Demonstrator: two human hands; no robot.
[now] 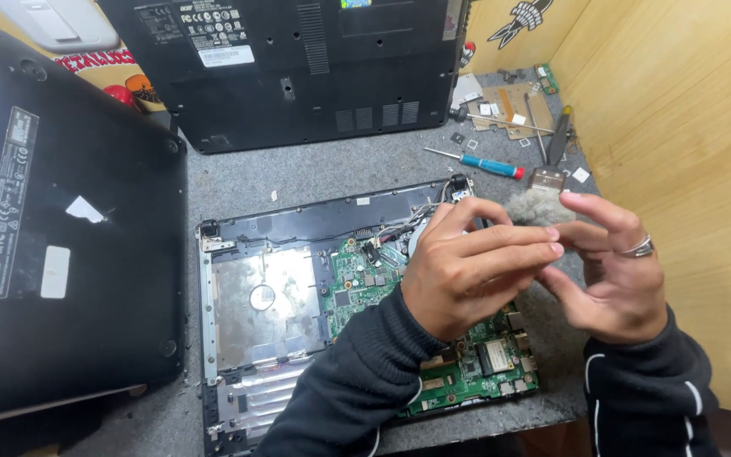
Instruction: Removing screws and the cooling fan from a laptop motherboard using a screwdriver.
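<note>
My left hand (pixel 467 271) and my right hand (pixel 615 275) are raised together above the right side of an opened laptop base (pixel 239 330). The left fingers lie straight and close together, and their tips sit between the right thumb and forefinger. I cannot tell whether anything small is pinched where they meet. There is a ring on my right hand. Below the hands lies the bare green motherboard (pixel 357 283) inside the base. Just behind the fingertips is a paintbrush (pixel 543 190) with grey bristles and a metal ferrule.
A blue-handled screwdriver (pixel 480 162) lies on the grey mat behind the base. A closed black laptop (pixel 61 228) lies at the left, and another black laptop underside (pixel 298 76) stands at the back. Small boards and parts (pixel 505 106) lie at the back right. A wooden wall (pixel 687 127) runs along the right.
</note>
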